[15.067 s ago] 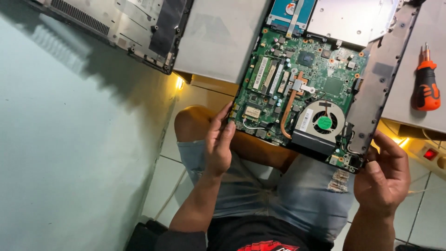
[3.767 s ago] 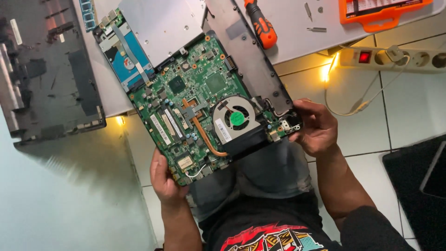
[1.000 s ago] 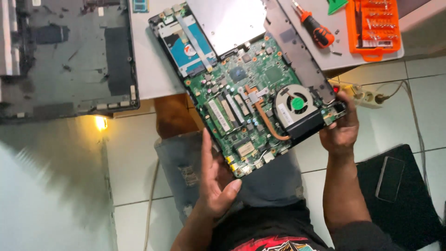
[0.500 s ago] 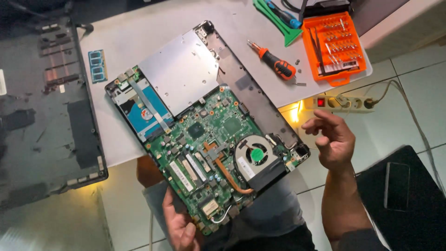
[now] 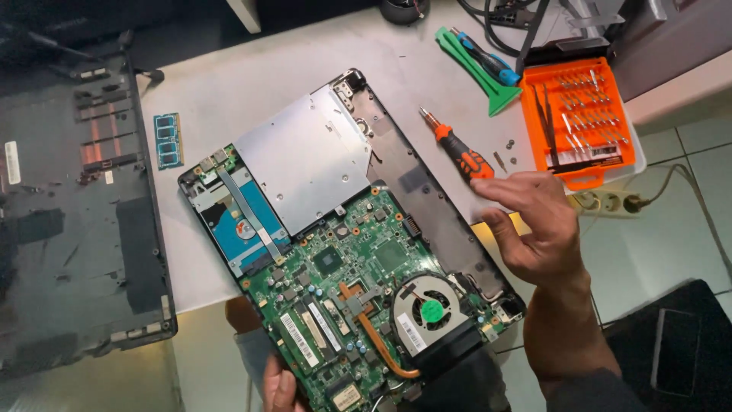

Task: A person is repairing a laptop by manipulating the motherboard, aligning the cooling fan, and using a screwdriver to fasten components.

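Laptop base point(image 5: 427, 191): opened, lying slantwise, its upper part on the white tabletop point(image 5: 252, 84) and its lower corner hanging over the edge above my lap.

Motherboard point(image 5: 358, 267): green, exposed, filling the lower half of the base. Fan point(image 5: 431, 311) with green hub near its lower right, a copper heat pipe point(image 5: 374, 332) curving away from it. Memory sticks point(image 5: 305, 336) slotted at the lower left.

Optical drive point(image 5: 309, 156): silver, in the upper half. Hard drive point(image 5: 236, 221): blue-labelled, just to its left under a metal strap.

My left hand point(image 5: 280, 387): at the bottom edge of the picture, fingers on the lower corner of the base, holding it from below; mostly out of view.

My right hand point(image 5: 534, 225): open, fingers spread and half extended, holding nothing, hovering just right of the base and near the screwdriver.

Screwdriver point(image 5: 457, 149): orange and black, lying on the tabletop just right of the base.

Bit case point(image 5: 579, 114): orange, open, at the right end of the tabletop. Green pry tool point(image 5: 476, 65) and a blue-handled driver point(image 5: 488, 65) beside it.

Loose memory module point(image 5: 168, 141): blue-green, on the tabletop left of the base.

Bottom cover point(image 5: 76, 229): black, at far left.

Power strip point(image 5: 610, 202): on the tiled floor point(image 5: 679, 229), under the tabletop edge.
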